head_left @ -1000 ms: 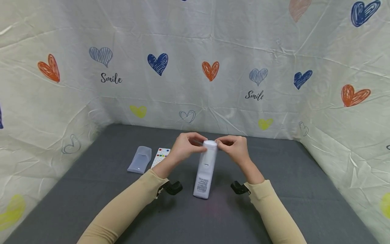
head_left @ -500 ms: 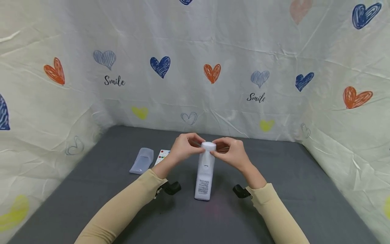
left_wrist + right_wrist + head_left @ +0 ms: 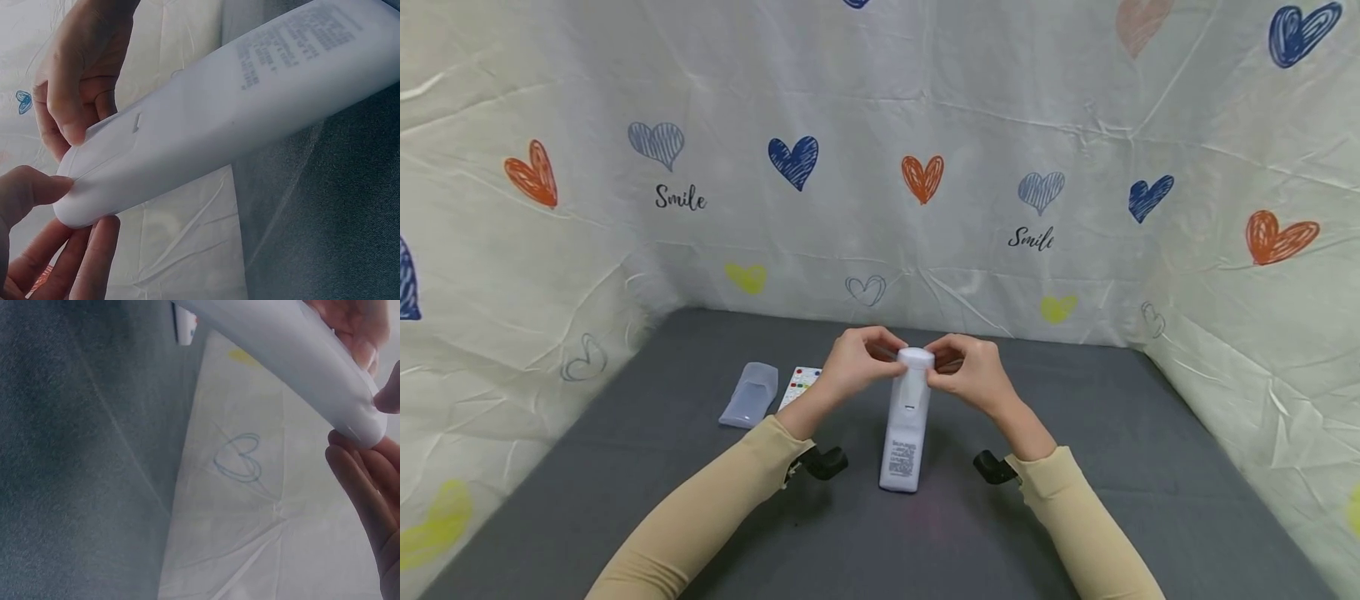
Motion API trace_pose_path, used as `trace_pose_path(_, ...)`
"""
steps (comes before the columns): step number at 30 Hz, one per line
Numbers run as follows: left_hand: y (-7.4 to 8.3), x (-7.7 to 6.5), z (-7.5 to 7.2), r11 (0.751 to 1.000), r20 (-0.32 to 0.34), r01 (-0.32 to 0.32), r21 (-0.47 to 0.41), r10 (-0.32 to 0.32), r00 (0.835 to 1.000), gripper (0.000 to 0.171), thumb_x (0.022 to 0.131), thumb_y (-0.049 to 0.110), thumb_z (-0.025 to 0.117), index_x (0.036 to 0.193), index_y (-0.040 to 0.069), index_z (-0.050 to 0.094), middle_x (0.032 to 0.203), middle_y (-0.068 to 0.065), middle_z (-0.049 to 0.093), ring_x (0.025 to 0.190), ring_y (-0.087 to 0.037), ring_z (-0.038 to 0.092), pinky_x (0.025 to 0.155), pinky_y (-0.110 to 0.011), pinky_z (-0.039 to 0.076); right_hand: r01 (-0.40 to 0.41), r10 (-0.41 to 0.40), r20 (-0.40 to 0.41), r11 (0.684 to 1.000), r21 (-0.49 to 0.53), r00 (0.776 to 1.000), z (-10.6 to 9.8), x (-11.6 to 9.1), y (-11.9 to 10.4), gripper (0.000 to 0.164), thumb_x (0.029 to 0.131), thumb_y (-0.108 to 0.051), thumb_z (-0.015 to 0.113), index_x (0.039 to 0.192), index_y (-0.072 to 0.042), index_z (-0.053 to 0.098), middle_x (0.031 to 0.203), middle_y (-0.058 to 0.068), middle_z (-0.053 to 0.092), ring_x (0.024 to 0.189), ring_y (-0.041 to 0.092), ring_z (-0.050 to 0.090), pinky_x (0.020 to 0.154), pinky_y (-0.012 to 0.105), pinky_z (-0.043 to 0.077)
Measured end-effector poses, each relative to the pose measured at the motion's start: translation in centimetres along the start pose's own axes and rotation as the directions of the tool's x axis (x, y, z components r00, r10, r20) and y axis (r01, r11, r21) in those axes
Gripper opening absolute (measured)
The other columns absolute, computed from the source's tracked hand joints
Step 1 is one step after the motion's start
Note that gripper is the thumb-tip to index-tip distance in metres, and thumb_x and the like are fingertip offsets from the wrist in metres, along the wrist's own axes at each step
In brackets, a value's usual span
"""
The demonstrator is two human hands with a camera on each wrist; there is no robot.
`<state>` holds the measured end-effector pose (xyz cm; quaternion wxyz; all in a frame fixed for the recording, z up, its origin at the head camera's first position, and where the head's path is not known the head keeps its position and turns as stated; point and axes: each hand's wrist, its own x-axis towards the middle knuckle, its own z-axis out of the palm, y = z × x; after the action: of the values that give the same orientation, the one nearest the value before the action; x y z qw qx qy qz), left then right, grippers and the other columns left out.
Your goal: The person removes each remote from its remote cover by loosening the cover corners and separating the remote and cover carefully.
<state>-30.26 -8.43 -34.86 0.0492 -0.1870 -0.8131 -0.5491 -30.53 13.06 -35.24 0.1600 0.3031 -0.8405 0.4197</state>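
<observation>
My head view looks forward and down over the dark grey, cloth-covered table [image 3: 1165, 467] to its far edge. From my wrists, the two close views face that edge past my bare left hand [image 3: 859, 365] and right hand [image 3: 972, 372], sharing the held end of the long white plastic device [image 3: 905, 429].

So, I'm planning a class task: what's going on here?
A person's left hand and right hand grip the far end of a long white plastic device. Its printed side faces the person. Left of it, a white remote with coloured buttons, partly hidden, and a translucent bluish sleeve lie on the grey table.
</observation>
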Motion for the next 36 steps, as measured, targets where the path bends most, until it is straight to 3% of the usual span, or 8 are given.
trace_pose_path(10,0.2,0.0,-0.1,1.000,-0.005,-0.018,-0.001,0.018,1.000,0.023,0.077,0.015,0.079,0.099,0.013,0.072,0.098,-0.008,0.071,0.087,-0.025,0.068,0.069,-0.032,0.055,0.112,-0.112,0.013,0.992,-0.065,0.994,-0.5,0.1,0.0,0.019,0.079,-0.009,0.071,0.098,-0.007,0.071,0.089,0.005,0.070,0.075,0.011,0.068,0.066,0.019,0.056)
trace_pose_path(16,0.0,0.0,-0.1,0.999,-0.013,-0.042,0.024,0.043,0.999,0.022,0.077,0.014,0.078,0.098,0.012,0.073,0.094,-0.007,0.072,0.083,-0.022,0.069,0.067,-0.031,0.055,0.246,-0.251,-0.025,0.962,-0.121,0.968,-0.2,0.1,0.7,0.017,0.079,-0.004,0.069,0.095,-0.004,0.073,0.085,0.006,0.070,0.071,0.012,0.068,0.063,0.017,0.056)
trace_pose_path(20,-0.1,-0.1,-0.1,0.998,-0.019,-0.041,0.041,0.042,0.999,0.021,0.077,0.014,0.078,0.097,0.012,0.073,0.093,-0.007,0.072,0.082,-0.021,0.069,0.066,-0.030,0.055,0.287,-0.297,-0.071,0.949,-0.129,0.952,0.2,0.1,1.3,0.016,0.079,-0.002,0.069,0.094,-0.004,0.074,0.080,0.006,0.070,0.067,0.012,0.067,0.059,0.016,0.055)
trace_pose_path(24,-0.1,-0.1,0.0,0.999,-0.028,-0.029,0.043,0.030,0.999,0.019,0.077,0.014,0.078,0.095,0.013,0.073,0.092,-0.006,0.072,0.082,-0.021,0.069,0.066,-0.030,0.054,0.279,-0.289,-0.111,0.955,-0.100,0.951,0.5,0.1,1.7,0.015,0.080,-0.002,0.069,0.093,-0.005,0.075,0.079,0.007,0.070,0.065,0.013,0.067,0.057,0.019,0.055)
trace_pose_path(31,-0.3,-0.1,0.1,0.997,-0.030,-0.040,0.066,0.042,0.999,0.020,0.077,0.015,0.078,0.096,0.014,0.073,0.089,-0.005,0.072,0.078,-0.016,0.067,0.063,-0.029,0.053,0.205,-0.203,-0.163,0.979,0.000,0.966,0.9,-0.1,2.2,0.014,0.080,0.004,0.070,0.091,-0.002,0.075,0.079,0.011,0.071,0.062,0.019,0.066,0.056,0.026,0.056)
trace_pose_path(36,-0.4,0.0,0.1,0.997,-0.025,-0.033,0.068,0.035,0.999,0.019,0.077,0.016,0.078,0.095,0.014,0.073,0.088,-0.004,0.072,0.078,-0.015,0.067,0.063,-0.028,0.052,0.186,-0.178,-0.150,0.981,0.047,0.973,0.4,-0.4,0.4,0.011,0.080,0.007,0.069,0.091,0.006,0.073,0.081,0.018,0.071,0.063,0.023,0.067,0.057,0.027,0.057)
